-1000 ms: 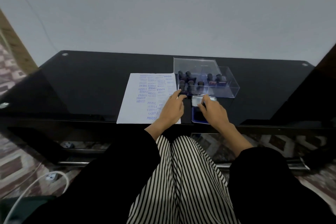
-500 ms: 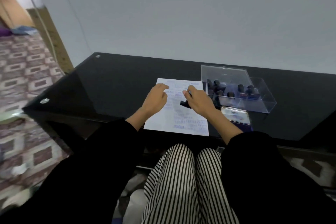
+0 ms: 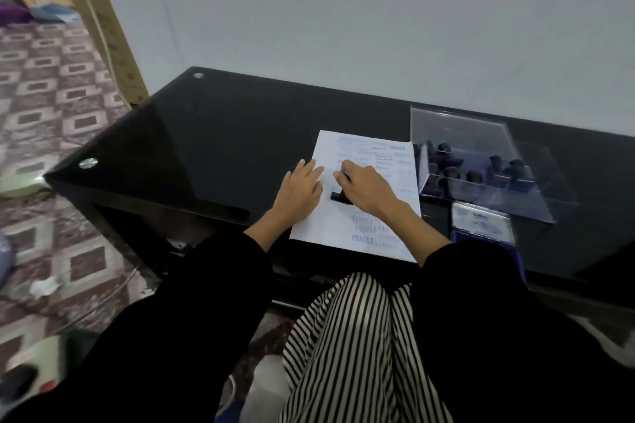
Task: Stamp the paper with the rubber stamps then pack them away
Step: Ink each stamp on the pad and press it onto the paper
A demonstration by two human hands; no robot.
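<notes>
While my left hand [image 3: 300,187] is lying flat, pinning the flimsy paper [image 3: 336,227], my right hand [image 3: 366,187] is grasping the light, rigid stamp [image 3: 338,197] by its handle at mid-sheet.

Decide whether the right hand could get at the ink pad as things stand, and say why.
Probably yes. The right hand grips a stamp on the paper, and the ink pad lies to its right with only paper and tabletop between.
</notes>
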